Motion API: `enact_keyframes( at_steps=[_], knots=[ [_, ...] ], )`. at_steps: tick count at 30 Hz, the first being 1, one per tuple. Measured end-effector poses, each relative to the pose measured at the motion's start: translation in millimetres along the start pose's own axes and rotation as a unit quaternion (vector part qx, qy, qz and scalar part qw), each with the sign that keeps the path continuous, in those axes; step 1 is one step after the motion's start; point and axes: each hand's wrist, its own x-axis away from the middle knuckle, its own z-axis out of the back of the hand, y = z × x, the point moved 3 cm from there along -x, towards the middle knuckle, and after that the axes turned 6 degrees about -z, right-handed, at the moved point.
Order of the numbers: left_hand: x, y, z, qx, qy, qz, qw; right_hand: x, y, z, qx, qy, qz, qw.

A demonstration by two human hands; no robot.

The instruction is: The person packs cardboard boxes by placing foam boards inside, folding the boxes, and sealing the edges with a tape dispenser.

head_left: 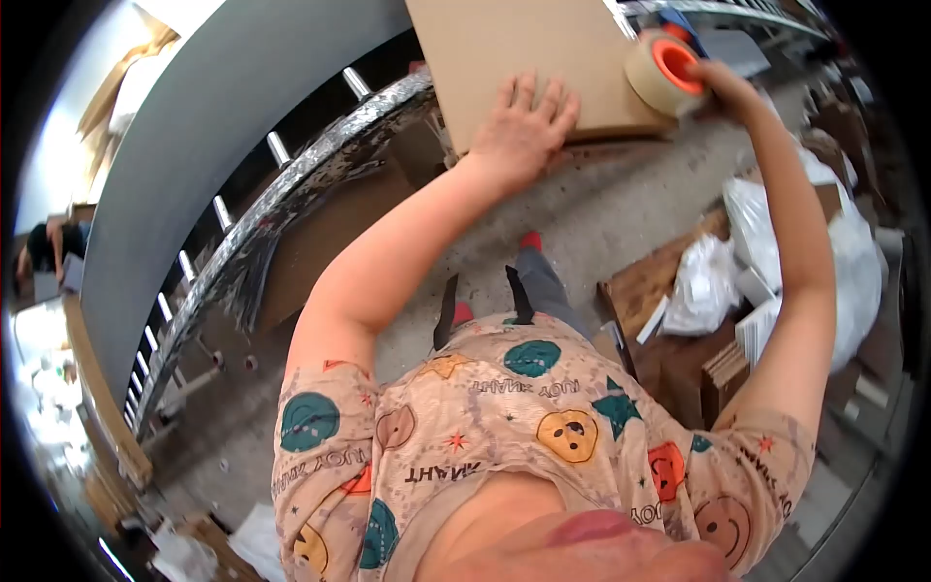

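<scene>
A brown cardboard box (543,48) lies at the top of the view, over the metal roller conveyor's end. My left hand (524,126) rests on its near edge, palm down, with the fingers spread. At the box's right corner my right hand (722,87) grips a tape dispenser with a large tape roll (664,78) that has an orange core. A blue part of the dispenser shows behind the roll. The roll is against or very close to the box's right side; contact cannot be made out.
The roller conveyor (276,150) curves down the left beside a grey panel (194,126). White plastic bags (703,281) and a brown board (669,281) lie at the right. Another person (60,242) is at the far left. My feet are on the grey floor (601,213).
</scene>
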Motion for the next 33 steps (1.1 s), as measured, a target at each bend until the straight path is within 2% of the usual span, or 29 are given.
enact_keyframes(
  at_steps=[1,2,3,4,5,7,9,11,12,13,14,15,16,17,18,19,20,22,24,25,26,27,28,29,31,32,33],
  knots=[
    [2.6,0.8,-0.5,0.009,0.011,-0.009,1.000,45.8,29.0,-10.3,-0.121,-0.040,0.005,0.992],
    [3.1,1.5,-1.3,0.006,0.017,-0.001,1.000,65.1,71.6,-9.1,-0.184,-0.048,-0.015,0.982],
    [5.3,3.4,-0.5,0.003,0.023,0.012,1.000,94.9,101.0,-21.9,-0.266,-0.012,-0.013,0.964],
    [7.6,4.5,2.4,0.007,0.038,0.017,0.999,120.5,130.1,-32.9,-0.318,-0.052,-0.036,0.946],
    [8.1,4.1,3.3,0.012,0.032,0.021,0.999,161.5,126.6,-59.2,-0.362,-0.027,-0.056,0.930],
    [11.1,2.1,6.1,0.014,0.029,0.027,0.999,209.3,96.0,-100.3,-0.492,-0.065,-0.066,0.865],
    [15.4,1.3,4.9,0.033,0.026,0.029,0.999,200.6,60.0,-107.5,-0.441,-0.048,0.032,0.896],
    [17.4,-0.5,6.8,0.051,0.035,0.041,0.997,180.6,-10.3,-104.4,-0.261,-0.026,0.194,0.945],
    [18.1,-1.7,8.0,0.071,0.047,0.062,0.994,173.8,-54.1,-106.3,-0.187,-0.073,0.249,0.947],
    [19.3,-2.2,7.4,0.069,0.047,0.065,0.994,163.0,-96.1,-97.9,0.015,0.023,0.345,0.938],
    [21.9,-3.4,7.5,0.074,0.084,0.081,0.990,130.2,-123.4,-87.1,0.189,0.115,0.351,0.910],
    [24.3,-4.2,9.0,0.079,0.120,0.095,0.985,221.4,-174.7,-127.9,0.207,0.059,0.236,0.948],
    [25.6,-4.6,13.5,0.076,0.116,0.093,0.986,206.4,-192.8,-113.3,0.234,-0.091,0.112,0.961],
    [27.7,-5.5,16.7,0.102,0.107,0.104,0.983,181.4,-169.8,-119.4,0.227,-0.093,0.110,0.963],
    [30.4,-5.4,18.6,0.130,0.098,0.116,0.980,147.0,-126.6,-135.4,0.341,0.030,0.156,0.927],
    [33.4,-6.2,18.0,0.132,0.092,0.112,0.981,125.0,-92.9,-148.2,0.446,0.151,0.196,0.860],
    [34.9,-6.8,17.4,0.112,0.090,0.099,0.985,169.1,-55.6,-159.6,0.296,0.178,0.277,0.897],
    [35.6,-5.7,18.0,0.108,0.087,0.083,0.987,215.7,-4.1,-186.1,0.320,0.286,0.212,0.878],
    [34.6,-8.2,21.1,0.096,0.094,0.067,0.989,228.2,51.4,-219.6,0.330,0.302,0.202,0.871],
    [32.0,-9.2,22.7,0.086,0.104,0.059,0.989,220.6,74.4,-233.7,0.321,0.284,0.178,0.886],
    [29.8,-12.5,23.9,0.084,0.105,0.060,0.989,211.6,77.8,-241.2,0.343,0.252,0.148,0.893],
    [30.3,-12.6,22.8,0.065,0.059,0.024,0.996,197.9,70.8,-240.6,0.339,0.250,0.148,0.895],
    [30.3,-9.8,21.0,0.046,0.009,-0.012,0.999,171.7,58.1,-237.7,0.364,0.210,0.147,0.895],
    [26.3,-8.7,21.0,0.042,-0.001,-0.016,0.999,148.4,46.1,-232.9,0.387,0.170,0.147,0.894],
    [9.2,-10.0,14.0,0.041,-0.157,-0.012,0.987,126.4,21.2,-208.9,0.331,0.046,0.105,0.937],
    [1.0,-13.1,16.9,0.041,-0.176,0.003,0.984,115.9,21.3,-202.2,0.264,-0.042,-0.023,0.963],
    [4.4,-9.6,17.8,0.037,-0.176,0.002,0.984,84.9,52.9,-212.3,0.168,-0.112,0.059,0.978]
  ],
)
